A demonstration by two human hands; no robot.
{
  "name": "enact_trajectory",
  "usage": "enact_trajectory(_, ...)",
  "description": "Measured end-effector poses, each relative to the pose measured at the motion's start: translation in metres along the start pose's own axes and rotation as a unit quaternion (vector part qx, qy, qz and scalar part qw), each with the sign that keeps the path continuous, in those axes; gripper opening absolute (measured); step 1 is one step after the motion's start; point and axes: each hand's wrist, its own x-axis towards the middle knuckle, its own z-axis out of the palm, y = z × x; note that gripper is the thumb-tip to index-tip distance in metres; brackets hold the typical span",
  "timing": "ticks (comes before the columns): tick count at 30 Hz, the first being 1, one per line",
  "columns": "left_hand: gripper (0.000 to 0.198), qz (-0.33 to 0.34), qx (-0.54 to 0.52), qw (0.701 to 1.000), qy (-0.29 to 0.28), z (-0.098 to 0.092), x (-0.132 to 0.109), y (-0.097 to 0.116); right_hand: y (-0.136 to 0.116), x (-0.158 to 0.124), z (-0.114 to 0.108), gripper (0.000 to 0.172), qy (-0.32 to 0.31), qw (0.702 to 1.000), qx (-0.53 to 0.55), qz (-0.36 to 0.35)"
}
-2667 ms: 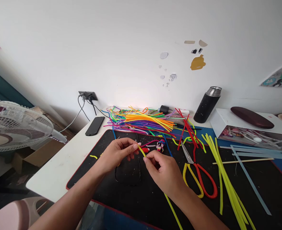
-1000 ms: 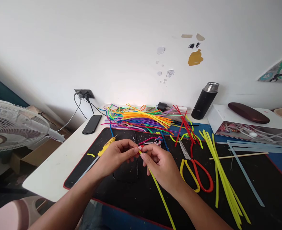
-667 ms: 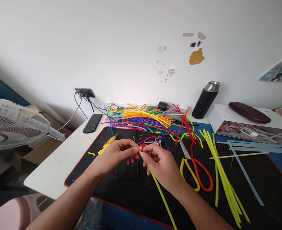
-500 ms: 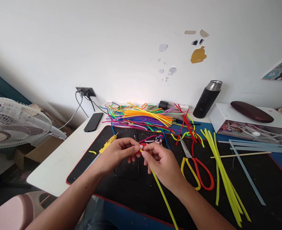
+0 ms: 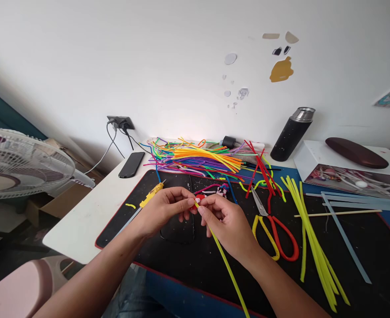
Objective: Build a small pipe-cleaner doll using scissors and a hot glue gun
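Note:
Both hands meet above the black mat, fingertips nearly touching. Between them runs a long yellow-green pipe cleaner (image 5: 228, 269), its upper end at the fingertips and its length hanging toward the bottom edge. My left hand (image 5: 173, 207) pinches its upper end between thumb and forefinger. Thumb and fingers of my right hand (image 5: 223, 221) close on it just below. A small red and white piece (image 5: 200, 198) shows behind the fingertips, partly hidden; whether it is held is unclear. Beyond it lies a pink, white and blue twisted piece (image 5: 222, 190) on the mat.
Scissors (image 5: 263, 212) and yellow-green pipe cleaners (image 5: 314, 247) lie right, beside pale glue sticks (image 5: 347, 240). A yellow glue gun (image 5: 151, 195) is left. Behind are a colourful pile (image 5: 198, 161), a phone (image 5: 131, 164), a black flask (image 5: 291, 134) and a white box (image 5: 309, 154).
The camera view has shifted slightly, so the desk items appear a little farther right. Both hands keep nearly the same pinch on the yellow-green pipe cleaner.

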Motion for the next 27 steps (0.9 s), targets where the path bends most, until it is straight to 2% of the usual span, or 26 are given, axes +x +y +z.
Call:
enact_trajectory(7, 0.034, 0.01, -0.056, 0.998, 0.013, 0.007, 0.0, -0.001, 0.001, -0.001, 0.0, 0.021, -0.002, 1.0, 0.004, 0.006)
enact_trajectory(18, 0.032, 0.026, -0.097, 0.994, 0.043, 0.012, 0.0, -0.004, 0.001, -0.002, -0.001, 0.03, -0.016, 1.0, 0.011, 0.02)
enact_trajectory(27, 0.035, 0.025, -0.101, 0.992, 0.065, 0.008, 0.003, -0.003, 0.005, -0.001, 0.0, 0.023, -0.05, 0.998, -0.011, 0.036)
